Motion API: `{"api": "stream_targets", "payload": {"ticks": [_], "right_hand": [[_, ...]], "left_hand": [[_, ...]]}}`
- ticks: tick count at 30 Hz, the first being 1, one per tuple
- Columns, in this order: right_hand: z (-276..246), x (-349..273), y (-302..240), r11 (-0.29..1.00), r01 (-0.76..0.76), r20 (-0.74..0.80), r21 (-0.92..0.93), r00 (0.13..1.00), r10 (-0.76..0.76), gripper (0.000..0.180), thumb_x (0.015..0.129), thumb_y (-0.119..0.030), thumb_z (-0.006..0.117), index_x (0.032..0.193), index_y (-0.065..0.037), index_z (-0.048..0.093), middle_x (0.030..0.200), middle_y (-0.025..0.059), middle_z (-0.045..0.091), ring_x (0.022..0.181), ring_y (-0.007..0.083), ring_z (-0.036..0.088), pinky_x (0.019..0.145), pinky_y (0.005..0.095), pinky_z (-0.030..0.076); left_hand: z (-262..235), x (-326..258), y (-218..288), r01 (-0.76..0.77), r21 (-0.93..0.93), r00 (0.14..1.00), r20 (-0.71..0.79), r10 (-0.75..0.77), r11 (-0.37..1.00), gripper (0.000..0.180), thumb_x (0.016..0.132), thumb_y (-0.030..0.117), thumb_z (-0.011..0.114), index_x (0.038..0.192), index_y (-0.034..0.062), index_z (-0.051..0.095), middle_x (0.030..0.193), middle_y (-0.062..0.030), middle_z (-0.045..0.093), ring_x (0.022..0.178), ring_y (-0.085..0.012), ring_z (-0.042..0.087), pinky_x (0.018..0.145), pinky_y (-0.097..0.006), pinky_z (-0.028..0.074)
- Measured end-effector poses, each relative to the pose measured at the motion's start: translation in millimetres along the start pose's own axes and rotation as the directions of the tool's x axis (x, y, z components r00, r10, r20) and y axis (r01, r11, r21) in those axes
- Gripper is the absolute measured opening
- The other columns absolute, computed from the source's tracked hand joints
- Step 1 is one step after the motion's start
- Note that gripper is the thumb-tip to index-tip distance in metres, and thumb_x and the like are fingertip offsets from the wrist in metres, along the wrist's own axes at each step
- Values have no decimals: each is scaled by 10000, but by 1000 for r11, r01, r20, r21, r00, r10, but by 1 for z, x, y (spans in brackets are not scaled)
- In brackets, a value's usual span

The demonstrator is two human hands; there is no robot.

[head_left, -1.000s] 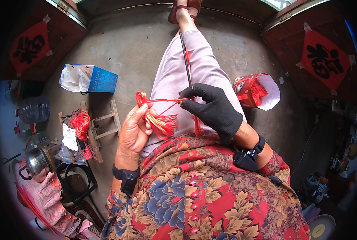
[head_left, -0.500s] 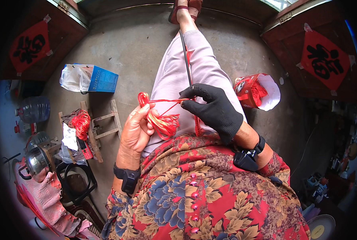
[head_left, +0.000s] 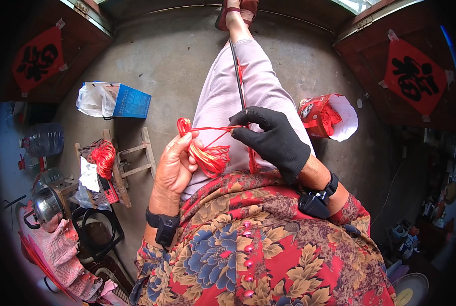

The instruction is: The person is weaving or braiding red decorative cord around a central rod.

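A looped bundle of red and orange cord [head_left: 211, 159] hangs from my bare left hand [head_left: 177, 160], pinched between thumb and fingers. From it, strands of cord stretch tight to the right, crossing over my lap. My right hand [head_left: 276, 138], in a black glove with bare fingertips, pinches these strands between thumb and forefinger. Beside that hand a thin dark rod [head_left: 237, 76] lies lengthwise along my legs. A red braided strip [head_left: 252, 159] hangs below the gloved fingers, against my lap.
At left, a wooden stool [head_left: 116, 166] carries a red cord bundle [head_left: 103, 157] and white paper. A blue box [head_left: 131, 101] with a plastic bag stands beyond it. Right of my knees is a red bag [head_left: 326, 116] holding red material. Plastic bottles [head_left: 43, 139] and a metal pot [head_left: 48, 205] are further left.
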State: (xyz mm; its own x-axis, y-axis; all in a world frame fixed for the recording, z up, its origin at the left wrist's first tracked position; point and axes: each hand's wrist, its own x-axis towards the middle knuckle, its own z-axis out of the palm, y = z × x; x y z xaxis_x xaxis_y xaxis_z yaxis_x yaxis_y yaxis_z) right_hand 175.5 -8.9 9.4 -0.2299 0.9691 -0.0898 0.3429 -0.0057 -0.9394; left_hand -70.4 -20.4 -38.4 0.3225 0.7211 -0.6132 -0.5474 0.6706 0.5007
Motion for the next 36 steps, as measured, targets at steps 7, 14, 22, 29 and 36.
{"api": "stream_targets", "payload": {"ticks": [7, 14, 22, 29, 36], "right_hand": [[-1, 0, 1, 999, -34, 15, 3, 999, 34, 206, 861, -91, 725, 1052, -15, 713, 961, 72, 723, 894, 111, 655, 807, 265, 512], [-1, -1, 0, 999, -33, 13, 0, 999, 33, 202, 859, -86, 726, 1048, -16, 715, 959, 73, 723, 894, 112, 654, 815, 264, 510], [0, -1, 1, 999, -30, 7, 19, 1000, 30, 200, 864, -85, 724, 1049, -11, 714, 960, 73, 722, 908, 111, 651, 829, 268, 512], [-2, -1, 0, 999, -44, 25, 12, 999, 43, 208, 873, -88, 715, 1063, -6, 710, 976, 81, 725, 906, 108, 652, 825, 266, 515], [-1, -1, -1, 998, -53, 29, 28, 998, 53, 205, 877, -88, 711, 1063, 0, 707, 972, 78, 723, 907, 104, 649, 829, 265, 514]], "left_hand": [[0, 1, -1, -2, 7, 1000, 6, 2, 1000, 261, 964, 230, 635, 1124, 26, 617, 866, -56, 669, 598, -70, 524, 470, -212, 396], [-2, 1, -2, -1, 10, 1000, 28, 0, 1000, 258, 975, 226, 612, 1144, 30, 621, 878, -47, 681, 602, -63, 536, 473, -209, 395], [-3, 1, -2, 0, 4, 1000, 21, 0, 1000, 263, 973, 221, 618, 1145, 22, 612, 876, -61, 678, 597, -71, 530, 471, -214, 398], [-2, 1, -3, -1, 13, 1000, 28, 1, 1000, 263, 976, 222, 608, 1158, 33, 619, 878, -43, 687, 605, -63, 538, 480, -211, 397], [-1, 0, -2, -4, -3, 1000, -11, 4, 1000, 283, 968, 228, 632, 1150, 12, 610, 872, -69, 675, 595, -74, 532, 472, -214, 404]]}}
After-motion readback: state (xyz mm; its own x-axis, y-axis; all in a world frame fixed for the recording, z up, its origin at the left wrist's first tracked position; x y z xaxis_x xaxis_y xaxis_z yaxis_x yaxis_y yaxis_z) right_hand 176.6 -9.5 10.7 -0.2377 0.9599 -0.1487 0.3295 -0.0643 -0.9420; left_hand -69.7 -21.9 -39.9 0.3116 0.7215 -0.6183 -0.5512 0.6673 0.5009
